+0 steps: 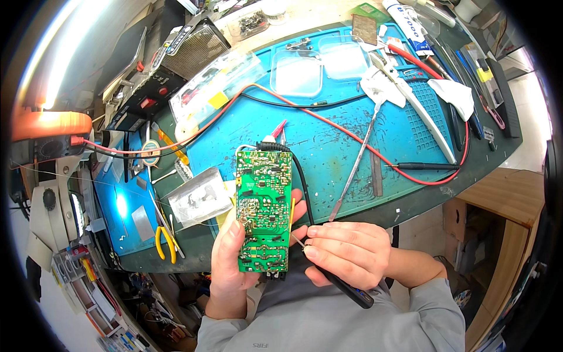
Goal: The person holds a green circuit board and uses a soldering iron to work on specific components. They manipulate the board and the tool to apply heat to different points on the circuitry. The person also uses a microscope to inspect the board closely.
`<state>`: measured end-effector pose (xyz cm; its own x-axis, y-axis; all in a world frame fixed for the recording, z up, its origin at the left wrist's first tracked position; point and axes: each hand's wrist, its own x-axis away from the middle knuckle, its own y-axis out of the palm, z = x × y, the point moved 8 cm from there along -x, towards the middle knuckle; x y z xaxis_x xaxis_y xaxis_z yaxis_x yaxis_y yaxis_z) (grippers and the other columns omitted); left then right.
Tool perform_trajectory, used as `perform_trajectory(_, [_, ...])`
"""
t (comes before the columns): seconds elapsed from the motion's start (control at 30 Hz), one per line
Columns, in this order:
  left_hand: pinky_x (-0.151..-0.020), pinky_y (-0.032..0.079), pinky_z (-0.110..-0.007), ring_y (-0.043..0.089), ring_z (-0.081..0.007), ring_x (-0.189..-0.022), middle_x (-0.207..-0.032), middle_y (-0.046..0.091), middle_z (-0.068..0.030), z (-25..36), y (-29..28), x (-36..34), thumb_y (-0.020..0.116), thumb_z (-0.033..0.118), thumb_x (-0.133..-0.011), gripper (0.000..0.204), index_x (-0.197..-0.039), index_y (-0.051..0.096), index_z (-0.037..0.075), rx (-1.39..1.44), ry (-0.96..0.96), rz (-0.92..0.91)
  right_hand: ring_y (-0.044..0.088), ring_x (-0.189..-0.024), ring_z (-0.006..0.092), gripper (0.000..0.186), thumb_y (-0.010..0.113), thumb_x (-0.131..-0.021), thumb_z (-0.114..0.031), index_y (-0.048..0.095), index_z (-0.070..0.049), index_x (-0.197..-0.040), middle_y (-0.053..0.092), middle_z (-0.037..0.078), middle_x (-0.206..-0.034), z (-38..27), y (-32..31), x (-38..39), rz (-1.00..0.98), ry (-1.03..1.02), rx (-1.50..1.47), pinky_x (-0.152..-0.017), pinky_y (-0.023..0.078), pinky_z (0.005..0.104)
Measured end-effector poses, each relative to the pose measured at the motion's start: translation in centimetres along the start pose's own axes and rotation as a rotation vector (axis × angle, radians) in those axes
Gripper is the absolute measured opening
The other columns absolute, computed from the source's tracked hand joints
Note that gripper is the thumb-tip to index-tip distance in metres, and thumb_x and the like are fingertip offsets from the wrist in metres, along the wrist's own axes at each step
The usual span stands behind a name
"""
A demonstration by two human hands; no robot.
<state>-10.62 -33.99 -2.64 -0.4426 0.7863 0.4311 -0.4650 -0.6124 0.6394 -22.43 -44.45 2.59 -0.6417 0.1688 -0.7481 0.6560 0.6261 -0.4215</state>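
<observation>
My left hand [227,251] grips a green circuit board [264,211] by its edges, thumb on the left side and fingertips showing at the right. The board stands upright in view, its soldered face toward me. In my right hand [350,252] is a black pen-shaped tool [346,288], pinched between thumb and fingers. Its thin metal tip points at the board's lower right edge; whether it touches I cannot tell. A black cable [301,170] leaves the board's top and runs down past its right side to my right fingers.
On the blue mat [328,146] lie a black probe [428,166] on a red lead, a long metal rod [358,161], white tweezers [419,111] and clear plastic boxes [296,73]. Yellow-handled pliers [165,243] lie at left, below an orange meter [53,125]. A silvery tray [199,198] sits beside the board.
</observation>
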Motion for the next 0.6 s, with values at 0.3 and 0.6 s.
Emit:
perform_trajectory(0.3, [-0.112,0.045,-0.053,0.047,-0.0382,-0.141,-0.155,0.038,-0.0293,0.03,0.1,-0.02,0.055,0.048,-0.101,0.082,-0.157,0.021,-0.002,0.004,0.002,-0.001,0.075,-0.084,0.0247,0.026,0.076,-0.089,-0.02,0.074,0.004,-0.1,0.074,0.012,-0.09,-0.03,0.0,0.08,0.006,-0.001,0.002,-0.073,0.065,0.0345])
perform_trajectory(0.6, [-0.111,0.046,-0.052,0.047,-0.0386,-0.14,-0.154,0.038,-0.0294,0.08,0.16,0.0,0.054,0.048,-0.102,0.081,-0.157,0.022,-0.003,-0.009,0.011,0.009,0.075,-0.085,0.0244,0.026,0.076,-0.089,-0.021,0.074,0.003,-0.1,0.074,0.011,-0.09,-0.11,0.04,0.14,0.019,-0.007,0.02,-0.073,0.064,0.034])
